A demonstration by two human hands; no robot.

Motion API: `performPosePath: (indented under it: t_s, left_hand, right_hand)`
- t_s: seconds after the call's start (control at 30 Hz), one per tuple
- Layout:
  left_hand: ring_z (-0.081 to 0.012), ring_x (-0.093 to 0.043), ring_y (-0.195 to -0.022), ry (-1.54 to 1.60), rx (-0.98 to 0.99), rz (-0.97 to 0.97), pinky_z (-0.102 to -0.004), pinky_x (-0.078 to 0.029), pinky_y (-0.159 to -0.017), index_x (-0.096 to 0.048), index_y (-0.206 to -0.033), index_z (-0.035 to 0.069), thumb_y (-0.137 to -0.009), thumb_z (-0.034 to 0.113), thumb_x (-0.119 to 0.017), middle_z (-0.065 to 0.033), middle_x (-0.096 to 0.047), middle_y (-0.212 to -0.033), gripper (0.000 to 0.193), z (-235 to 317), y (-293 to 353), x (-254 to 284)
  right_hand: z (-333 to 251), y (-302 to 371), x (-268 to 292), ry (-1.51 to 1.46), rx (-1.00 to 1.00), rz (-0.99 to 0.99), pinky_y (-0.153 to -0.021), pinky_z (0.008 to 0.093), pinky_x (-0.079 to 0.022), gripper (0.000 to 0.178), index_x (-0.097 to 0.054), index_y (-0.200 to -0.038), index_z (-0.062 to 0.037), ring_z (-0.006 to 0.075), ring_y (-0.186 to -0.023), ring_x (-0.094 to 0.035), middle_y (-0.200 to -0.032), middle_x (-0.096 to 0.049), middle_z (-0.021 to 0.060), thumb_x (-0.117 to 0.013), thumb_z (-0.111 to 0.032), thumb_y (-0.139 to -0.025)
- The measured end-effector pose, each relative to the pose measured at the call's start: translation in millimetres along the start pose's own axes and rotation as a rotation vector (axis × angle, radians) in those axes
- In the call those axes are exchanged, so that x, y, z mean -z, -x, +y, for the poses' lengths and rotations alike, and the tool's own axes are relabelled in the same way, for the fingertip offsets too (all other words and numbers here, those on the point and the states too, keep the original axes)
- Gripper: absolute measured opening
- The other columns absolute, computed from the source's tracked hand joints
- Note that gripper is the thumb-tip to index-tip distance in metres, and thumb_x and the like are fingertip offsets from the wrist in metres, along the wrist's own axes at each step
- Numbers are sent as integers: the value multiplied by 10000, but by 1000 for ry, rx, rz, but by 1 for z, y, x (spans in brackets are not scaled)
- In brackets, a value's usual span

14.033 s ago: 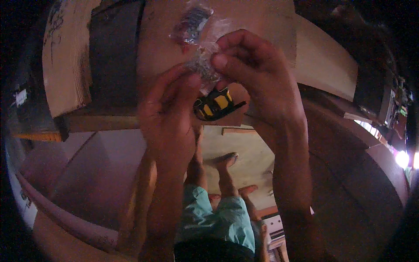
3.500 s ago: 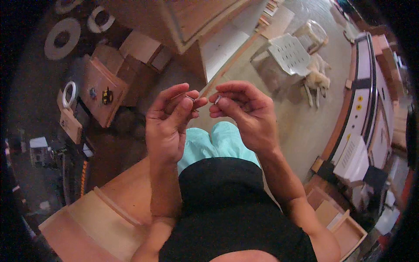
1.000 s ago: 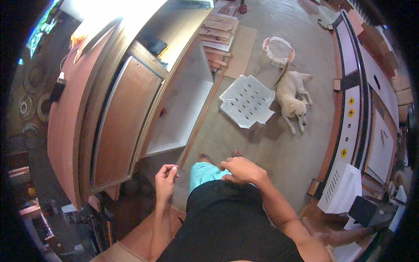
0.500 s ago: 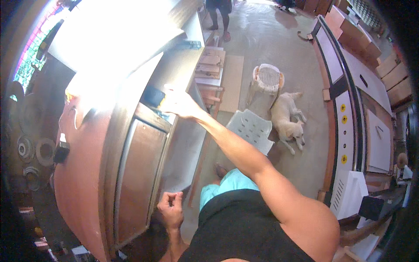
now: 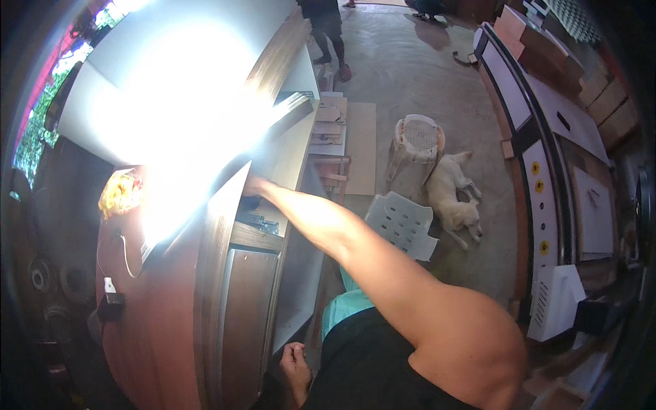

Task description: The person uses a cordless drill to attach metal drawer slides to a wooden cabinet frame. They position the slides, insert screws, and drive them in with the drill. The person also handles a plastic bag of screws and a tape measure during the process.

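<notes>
My right hand (image 5: 256,186) reaches into an open compartment of a wooden cabinet (image 5: 249,307). Its fingers are mostly hidden by the cabinet's side panel and glare. Just below the hand a dark blue thing (image 5: 251,202) shows in part; its kind and whether I grip it cannot be made out. On the ledge nearer me lie small shiny bluish pieces (image 5: 260,223). Low in front of the cabinet, my left hand (image 5: 296,365) is held closed with its fingers curled in; anything inside it is hidden.
A white plastic stool (image 5: 418,137), a perforated chair part (image 5: 402,224) and a lying dog (image 5: 454,198) are on the floor to the right. Long panelled furniture (image 5: 540,184) lines the right side. A person (image 5: 324,31) stands at the back. A yellow bag (image 5: 121,193) sits left.
My right hand has moved deeper into the compartment, and the dark blue thing, held in it before, is now mostly hidden. My left hand has shifted lower and to the right in view.
</notes>
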State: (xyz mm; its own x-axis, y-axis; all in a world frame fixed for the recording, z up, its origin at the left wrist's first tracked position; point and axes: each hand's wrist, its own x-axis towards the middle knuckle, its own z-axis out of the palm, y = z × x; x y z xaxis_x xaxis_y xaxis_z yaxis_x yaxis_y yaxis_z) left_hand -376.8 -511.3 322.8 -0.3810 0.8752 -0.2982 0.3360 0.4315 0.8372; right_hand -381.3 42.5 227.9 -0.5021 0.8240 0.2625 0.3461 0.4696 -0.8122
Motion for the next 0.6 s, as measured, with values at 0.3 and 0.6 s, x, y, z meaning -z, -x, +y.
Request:
performPosePath:
  t_s: [0.3, 0.6]
  left_hand:
    - [-44, -417, -678, -29, 45, -304, -240, -348, -608, -647, -978, 9, -1071, 188, -540, 37, -521, -764, 229, 25, -49, 19]
    - [-23, -395, -701, 222, 38, -535, -197, -329, -640, -644, -1018, 27, -1081, 139, -529, 59, -505, -815, 172, 80, -123, -20]
  right_hand:
    - [-89, 81, 111, -419, -6, 323, -877, 439, -549, 349, -700, -1116, 7, 362, -977, -702, -1058, -727, 243, -765, -137, -804]
    - [-76, 135, 214, -229, -121, 345, -931, 451, -539, 437, -675, -1144, -37, 370, -1033, -711, -1090, -738, 201, -846, -237, -796]
